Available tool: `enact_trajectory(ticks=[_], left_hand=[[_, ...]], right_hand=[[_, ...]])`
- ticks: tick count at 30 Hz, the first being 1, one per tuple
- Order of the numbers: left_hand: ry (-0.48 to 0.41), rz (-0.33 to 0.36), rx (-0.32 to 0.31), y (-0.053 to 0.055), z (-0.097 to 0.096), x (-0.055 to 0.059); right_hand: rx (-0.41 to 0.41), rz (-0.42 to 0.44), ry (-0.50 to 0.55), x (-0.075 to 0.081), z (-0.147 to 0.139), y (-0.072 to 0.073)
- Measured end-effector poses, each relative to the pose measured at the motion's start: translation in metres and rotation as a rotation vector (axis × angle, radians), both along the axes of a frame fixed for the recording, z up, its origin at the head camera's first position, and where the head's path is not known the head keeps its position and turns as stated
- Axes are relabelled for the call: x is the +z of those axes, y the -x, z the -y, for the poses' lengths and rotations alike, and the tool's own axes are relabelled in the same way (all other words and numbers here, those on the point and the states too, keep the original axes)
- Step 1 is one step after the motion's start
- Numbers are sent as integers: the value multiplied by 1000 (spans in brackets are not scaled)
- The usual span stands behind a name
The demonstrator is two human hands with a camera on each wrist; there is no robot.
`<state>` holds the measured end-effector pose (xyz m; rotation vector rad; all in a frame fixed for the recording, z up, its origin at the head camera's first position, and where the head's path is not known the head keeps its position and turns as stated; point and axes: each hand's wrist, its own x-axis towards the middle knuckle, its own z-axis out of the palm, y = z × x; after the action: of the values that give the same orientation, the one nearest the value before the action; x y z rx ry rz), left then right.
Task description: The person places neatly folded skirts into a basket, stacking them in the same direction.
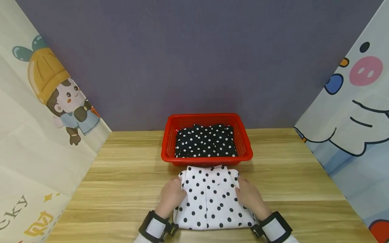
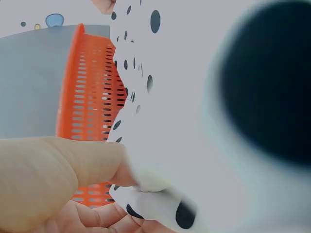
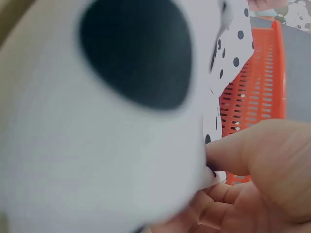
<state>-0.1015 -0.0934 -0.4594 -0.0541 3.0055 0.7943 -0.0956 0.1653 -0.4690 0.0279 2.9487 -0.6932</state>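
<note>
A folded white cloth with black polka dots [image 1: 209, 199] lies in front of the red basket, its near part close to the wrists. My left hand [image 1: 172, 194] pinches the cloth's left edge; in the left wrist view the thumb [image 2: 97, 158] presses on top with fingers curled beneath. On the opposite edge my right hand [image 1: 250, 195] pinches the fabric the same way, thumb [image 3: 233, 153] above and fingers below. The fabric fills much of both wrist views, blurred where closest.
Just beyond the cloth stands a red plastic basket [image 1: 206, 161] holding black cloth with white dots [image 1: 206, 141]. Wood-grain table [image 1: 127, 182] lies beneath everything. A dark grey panel [image 1: 200, 60] rises behind, and printed curtains [image 1: 39, 162] flank the left and right sides.
</note>
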Motion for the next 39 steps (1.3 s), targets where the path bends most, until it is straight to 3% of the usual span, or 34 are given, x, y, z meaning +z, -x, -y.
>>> enact_trajectory(ticks=[11,23,30,39], left_hand=[[-56,-50,16,-21,3,11],[-61,-72,10,-34,3,22],[-52,-131,5,-35,3,30],[-36,-214,0,-23,4,39]], right_hand=[[-41,1,10,10,-1,-20],[-73,-28,-11,27,-1,-37],[-60,-90,-15,38,-3,-39],[-46,-117,18,46,-2,-26]])
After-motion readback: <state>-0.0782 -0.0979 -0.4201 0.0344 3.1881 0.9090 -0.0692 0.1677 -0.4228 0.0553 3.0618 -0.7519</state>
